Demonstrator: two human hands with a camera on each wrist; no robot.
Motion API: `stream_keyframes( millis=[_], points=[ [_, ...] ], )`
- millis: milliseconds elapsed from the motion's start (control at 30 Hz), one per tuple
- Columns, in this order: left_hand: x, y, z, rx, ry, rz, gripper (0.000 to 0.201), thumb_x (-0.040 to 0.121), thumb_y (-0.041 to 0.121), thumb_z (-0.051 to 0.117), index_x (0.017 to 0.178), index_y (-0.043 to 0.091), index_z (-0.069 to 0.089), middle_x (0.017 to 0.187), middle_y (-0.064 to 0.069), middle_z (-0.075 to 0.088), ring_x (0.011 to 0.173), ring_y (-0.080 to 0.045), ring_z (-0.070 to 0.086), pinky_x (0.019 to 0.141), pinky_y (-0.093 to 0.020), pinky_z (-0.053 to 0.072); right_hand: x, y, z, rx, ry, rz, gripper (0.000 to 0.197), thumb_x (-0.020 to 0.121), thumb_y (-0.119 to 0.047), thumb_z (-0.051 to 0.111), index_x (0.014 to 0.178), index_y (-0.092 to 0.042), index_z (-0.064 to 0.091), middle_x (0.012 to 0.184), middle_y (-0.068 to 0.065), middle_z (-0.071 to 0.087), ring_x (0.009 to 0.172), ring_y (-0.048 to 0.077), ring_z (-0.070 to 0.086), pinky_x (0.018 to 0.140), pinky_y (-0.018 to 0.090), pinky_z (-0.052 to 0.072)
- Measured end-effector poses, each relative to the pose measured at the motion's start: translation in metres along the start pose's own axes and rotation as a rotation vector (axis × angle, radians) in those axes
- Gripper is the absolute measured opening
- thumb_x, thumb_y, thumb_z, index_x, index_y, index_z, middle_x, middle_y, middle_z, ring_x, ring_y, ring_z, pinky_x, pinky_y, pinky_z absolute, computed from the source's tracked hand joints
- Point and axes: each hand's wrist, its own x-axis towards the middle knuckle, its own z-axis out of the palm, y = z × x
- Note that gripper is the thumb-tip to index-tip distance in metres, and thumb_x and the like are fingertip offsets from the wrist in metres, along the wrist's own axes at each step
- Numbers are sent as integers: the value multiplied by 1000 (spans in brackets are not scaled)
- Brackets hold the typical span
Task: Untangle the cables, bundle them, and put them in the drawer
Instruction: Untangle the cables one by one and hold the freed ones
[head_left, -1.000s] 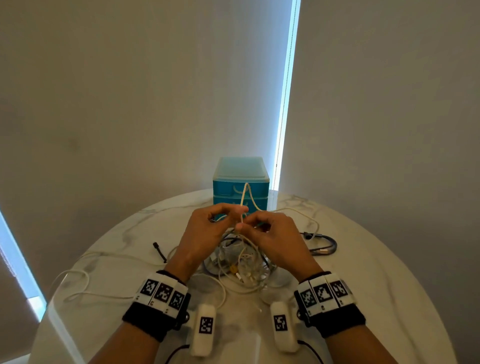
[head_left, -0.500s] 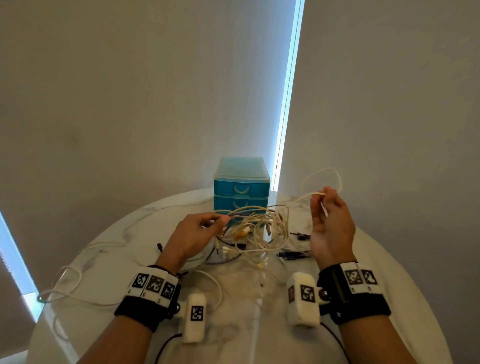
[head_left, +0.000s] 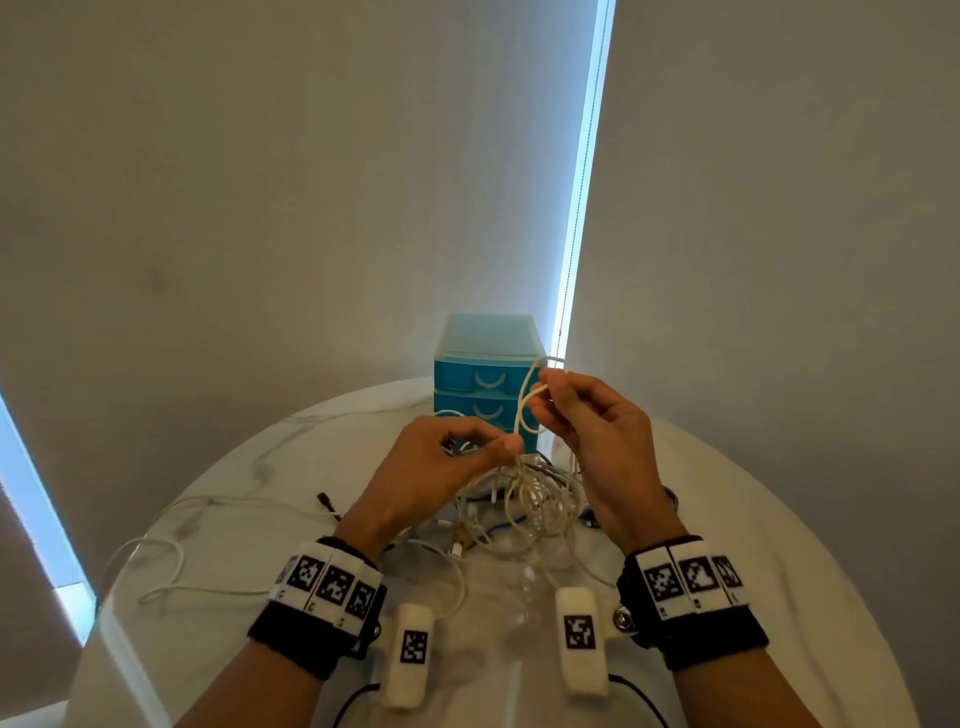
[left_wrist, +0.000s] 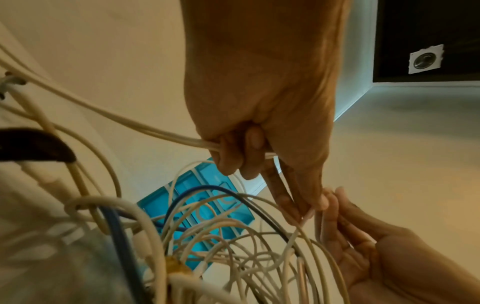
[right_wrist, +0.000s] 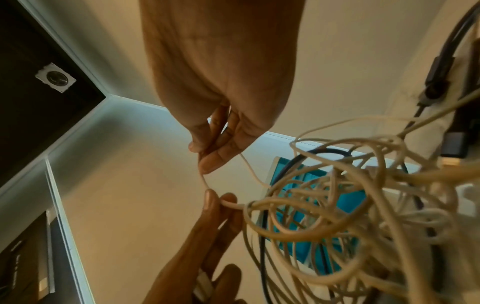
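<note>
A tangle of cream cables (head_left: 537, 499) with a dark blue one hangs from my hands onto the round marble table (head_left: 753, 519). My left hand (head_left: 498, 441) pinches several cream strands at the top of the tangle, and two more strands run through its curled fingers (left_wrist: 233, 152). My right hand (head_left: 545, 387) is slightly higher and further back, pinching a thin cream cable loop (head_left: 522, 400) between thumb and fingers (right_wrist: 207, 162). The teal drawer unit (head_left: 485, 374) stands behind the hands with its drawers closed.
A loose white cable (head_left: 171, 545) snakes over the left side of the table. A black plug (head_left: 326, 501) lies left of the tangle, and a dark cable (head_left: 670, 499) lies to its right. The wall is close behind the drawers.
My right hand swung out to the right with a cream cable, then came back in beside the left hand. The tangle, stretched between the hands before, now hangs under them.
</note>
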Motion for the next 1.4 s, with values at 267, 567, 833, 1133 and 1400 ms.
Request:
stream_keyframes(
  millis=[267, 567, 833, 1133, 1400],
  points=[
    [5, -11, -11, 103, 355, -3, 20, 101, 40, 72, 90, 26, 81, 88, 11, 79, 88, -3, 71, 73, -5, 45, -7, 32, 0, -550, -253, 157, 32, 87, -27, 90, 113, -21, 72, 102, -2, 80, 92, 12, 78, 83, 29, 65],
    [9, -14, -22, -181, 607, -74, 30, 104, 45, 67, 91, 22, 80, 97, 11, 80, 98, -6, 70, 85, -25, 50, -3, 25, -15, -1028, -221, 4, 14, 95, -21, 80, 94, -34, 74, 92, -17, 73, 81, 0, 67, 66, 13, 49],
    [4, 4, -7, -156, 317, 78, 23, 105, 37, 63, 117, 22, 76, 109, 11, 80, 111, -2, 71, 87, -9, 52, -11, 33, 11, -876, -254, -216, 15, 101, -35, 73, 110, -26, 81, 95, -15, 73, 91, 0, 66, 76, 9, 49],
    [7, -26, -7, 122, -56, -33, 16, 103, 40, 69, 113, 38, 82, 109, 23, 79, 107, 3, 70, 97, -30, 55, -4, 24, 5, -413, 130, -254, 13, 108, -17, 63, 107, -17, 76, 90, -2, 78, 84, 13, 76, 70, 24, 55],
    [6, -30, -18, 239, 117, -114, 9, 97, 38, 77, 103, 43, 81, 90, 21, 75, 94, 5, 66, 72, -14, 41, 6, 10, -7, 41, 334, -185, 19, 111, -11, 56, 119, -13, 73, 102, 4, 78, 96, 18, 76, 71, 24, 55]
  ],
)
